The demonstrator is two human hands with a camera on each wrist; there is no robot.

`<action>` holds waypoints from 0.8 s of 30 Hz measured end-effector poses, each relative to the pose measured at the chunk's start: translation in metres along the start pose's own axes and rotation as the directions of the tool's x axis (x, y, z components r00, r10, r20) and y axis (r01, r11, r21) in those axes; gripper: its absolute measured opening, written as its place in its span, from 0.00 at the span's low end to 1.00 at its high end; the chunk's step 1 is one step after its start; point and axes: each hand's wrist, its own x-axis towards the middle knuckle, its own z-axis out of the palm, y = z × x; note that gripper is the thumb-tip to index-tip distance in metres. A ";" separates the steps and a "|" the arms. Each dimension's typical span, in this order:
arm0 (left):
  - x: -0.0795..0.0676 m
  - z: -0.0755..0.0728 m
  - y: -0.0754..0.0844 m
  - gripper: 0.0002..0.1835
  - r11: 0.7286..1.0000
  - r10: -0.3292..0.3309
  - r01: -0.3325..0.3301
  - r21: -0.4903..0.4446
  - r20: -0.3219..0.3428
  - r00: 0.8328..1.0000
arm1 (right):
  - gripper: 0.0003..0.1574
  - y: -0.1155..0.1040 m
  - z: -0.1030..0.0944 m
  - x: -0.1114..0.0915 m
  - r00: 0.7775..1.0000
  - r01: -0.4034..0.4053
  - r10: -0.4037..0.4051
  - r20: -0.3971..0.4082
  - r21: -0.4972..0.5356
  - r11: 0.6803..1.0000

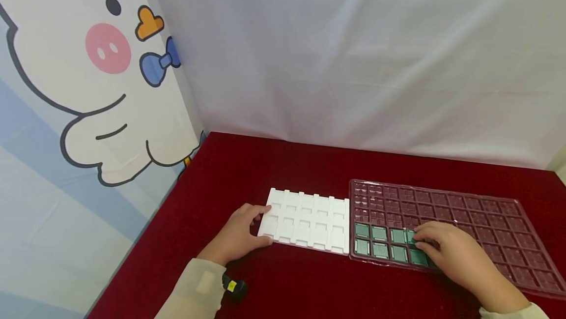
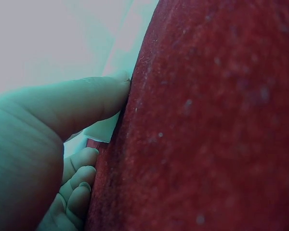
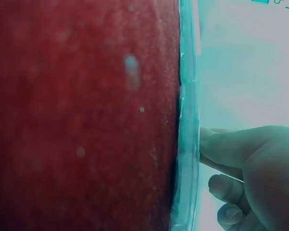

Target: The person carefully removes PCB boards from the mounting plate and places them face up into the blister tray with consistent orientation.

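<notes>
A white tray (image 1: 305, 218) with two rows of shallow pockets lies flat on the red cloth. My left hand (image 1: 240, 230) holds its left end, thumb at the front corner and index finger on the side edge. In the left wrist view the thumb (image 2: 91, 103) lies along the tray edge. Against its right side sits a clear plastic tray (image 1: 477, 211) with many cells. Several square green chips (image 1: 380, 250) fill cells at its front left. With thumb and index fingertips, my right hand (image 1: 455, 250) pinches one green chip (image 1: 411, 237) in the back row of chips, partly hidden by the fingers.
Red cloth (image 1: 309, 284) covers the table. A white curtain (image 1: 353, 63) hangs behind it, and a cartoon-printed sheet (image 1: 110, 112) stands along the left side. A dark strap piece with a yellow mark (image 1: 234, 287) is at the left wrist.
</notes>
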 end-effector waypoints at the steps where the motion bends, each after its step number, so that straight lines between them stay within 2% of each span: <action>1: 0.000 0.000 0.000 0.40 1.000 0.001 -0.001 0.001 -0.001 1.000 | 0.10 0.000 0.000 0.000 1.000 0.001 -0.001 0.000 0.002 1.000; 24: -0.001 0.000 0.000 0.40 1.000 -0.007 0.007 0.004 0.012 1.000 | 0.13 -0.003 -0.001 -0.001 0.999 -0.021 0.021 0.047 0.008 1.000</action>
